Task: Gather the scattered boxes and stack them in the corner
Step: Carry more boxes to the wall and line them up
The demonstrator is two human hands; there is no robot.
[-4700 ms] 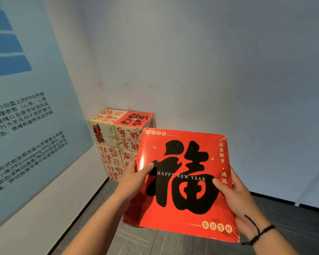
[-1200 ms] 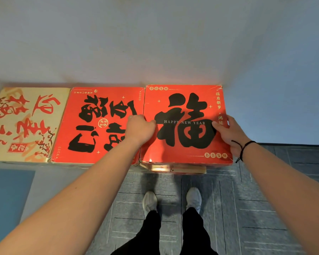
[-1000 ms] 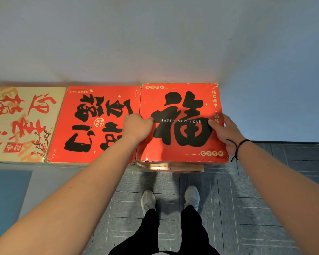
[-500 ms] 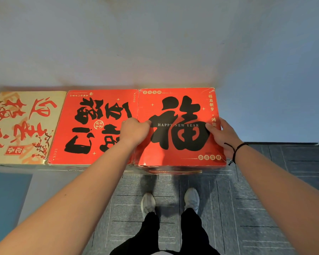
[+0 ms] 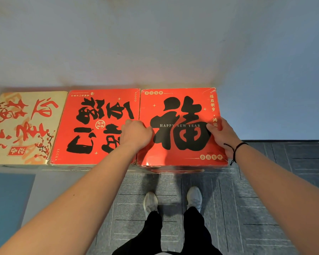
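Fingers [image 5: 213, 128] of both hands hold the big red box [image 5: 180, 126].
It has come down flat, beside the other red box [image 5: 96, 126], on top of the corner stack, so this one looks placed.

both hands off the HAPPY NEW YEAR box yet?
No: the left hand and right hand each grip a side of the box.

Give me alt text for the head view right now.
Both hands, left and right, grip the red HAPPY NEW YEAR box, at the right end of a row with a red box and a cream box against the wall.
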